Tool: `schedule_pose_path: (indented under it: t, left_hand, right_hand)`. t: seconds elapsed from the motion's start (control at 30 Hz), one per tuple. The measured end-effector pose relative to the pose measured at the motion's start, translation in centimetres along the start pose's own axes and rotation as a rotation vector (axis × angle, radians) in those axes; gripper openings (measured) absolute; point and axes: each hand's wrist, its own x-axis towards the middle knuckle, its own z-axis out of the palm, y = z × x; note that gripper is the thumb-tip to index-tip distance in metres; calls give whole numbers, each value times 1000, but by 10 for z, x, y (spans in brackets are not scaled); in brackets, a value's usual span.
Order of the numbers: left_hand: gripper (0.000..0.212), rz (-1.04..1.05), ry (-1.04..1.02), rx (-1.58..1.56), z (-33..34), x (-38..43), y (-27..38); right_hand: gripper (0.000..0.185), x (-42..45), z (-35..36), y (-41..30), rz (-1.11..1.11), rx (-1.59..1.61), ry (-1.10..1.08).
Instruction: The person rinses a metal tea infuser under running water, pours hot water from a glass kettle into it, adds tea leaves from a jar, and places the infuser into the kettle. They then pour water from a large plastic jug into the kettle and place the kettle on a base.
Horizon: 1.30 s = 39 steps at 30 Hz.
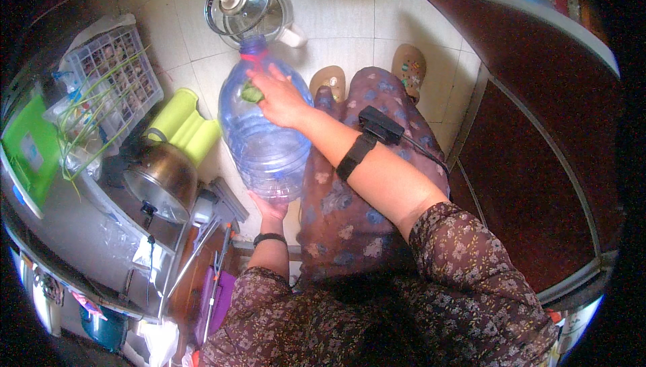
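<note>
A large blue-tinted clear plastic water bottle (pixel 267 150) lies tilted in front of me, its neck pointing away and a red band around it. My left hand (pixel 271 208) cups the base from below. My right hand (pixel 275 92) presses on the bottle's upper side with fingers spread, beside a small green patch (pixel 252 93). How much water is inside cannot be told. Just past the bottle's mouth, a glass jug or kettle (pixel 252 18) with a white handle stands on the floor, with a round dark rim above it. Whether mouth and rim touch is unclear.
To the left, a counter (pixel 96 246) carries a metal kettle (pixel 161 180), a clear egg box (pixel 116 69), green onions (pixel 101 114) and a green board (pixel 30 150). A lime-green plastic stool (pixel 184 124) and a squeegee (pixel 222 205) stand below. A dark cabinet (pixel 525 175) is on the right.
</note>
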Motion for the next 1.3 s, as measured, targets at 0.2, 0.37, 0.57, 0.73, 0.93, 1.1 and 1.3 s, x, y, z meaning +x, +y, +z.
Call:
schedule_pose_path:
  t: [0.2, 0.37, 0.57, 0.73, 0.93, 1.1, 1.3]
  left_hand:
    - [89, -15, 7, -24, -5, 4, 6]
    - [92, 9, -14, 10, -2, 0, 6]
    - [90, 23, -8, 7, 5, -4, 4]
    - [89, 6, -18, 0, 5, -3, 3]
    - [89, 9, 28, 27, 8, -5, 1]
    - [96, 21, 67, 39, 7, -4, 0]
    - [88, -18, 98, 6, 1, 3, 3]
  right_hand:
    - [62, 0, 2, 0, -4, 28, 23]
    - [62, -2, 1, 2, 2, 21, 3]
    - [63, -2, 0, 1, 4, 21, 6]
    - [61, -3, -1, -1, -1, 35, 17]
    - [60, -4, -1, -2, -7, 9, 20]
    - [59, -3, 0, -1, 0, 7, 27]
    - [58, -3, 0, -1, -1, 19, 26]
